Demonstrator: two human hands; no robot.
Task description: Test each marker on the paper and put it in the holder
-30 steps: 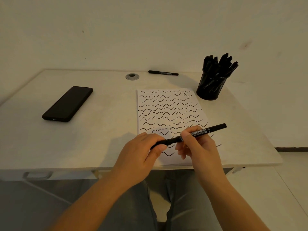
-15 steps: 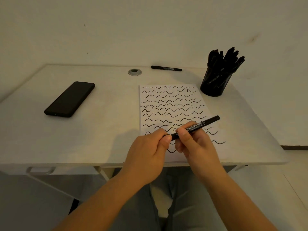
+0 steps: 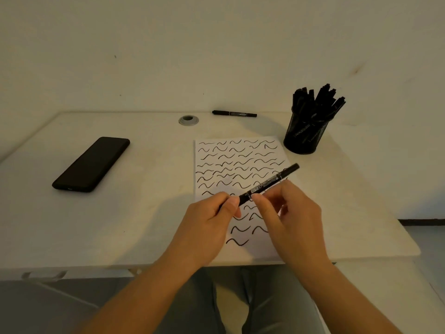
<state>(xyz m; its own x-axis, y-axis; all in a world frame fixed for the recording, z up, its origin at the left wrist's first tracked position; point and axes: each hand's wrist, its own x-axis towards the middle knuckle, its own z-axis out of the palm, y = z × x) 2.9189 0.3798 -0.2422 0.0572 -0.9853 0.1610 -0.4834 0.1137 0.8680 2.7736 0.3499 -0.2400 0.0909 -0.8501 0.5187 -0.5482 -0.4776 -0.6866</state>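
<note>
A black marker (image 3: 269, 183) slants over the lower part of the white paper (image 3: 238, 165), which is covered with rows of black squiggles. My left hand (image 3: 209, 222) grips the marker's lower left end between thumb and fingers. My right hand (image 3: 289, 218) pinches the barrel just to the right of that. The marker's far end points up-right toward the black mesh holder (image 3: 304, 136), which stands at the paper's top right corner and is full of several black markers. Another black marker (image 3: 234, 113) lies flat near the table's back edge.
A black phone (image 3: 92, 164) lies at an angle on the left of the white table (image 3: 144, 201). A grey cable grommet (image 3: 188, 120) sits at the back centre. The wall rises right behind the table. My knees show below the front edge.
Both hands have stayed on the marker and drawn closer together along it. The camera has shifted a little, so the table sits differently in view.
</note>
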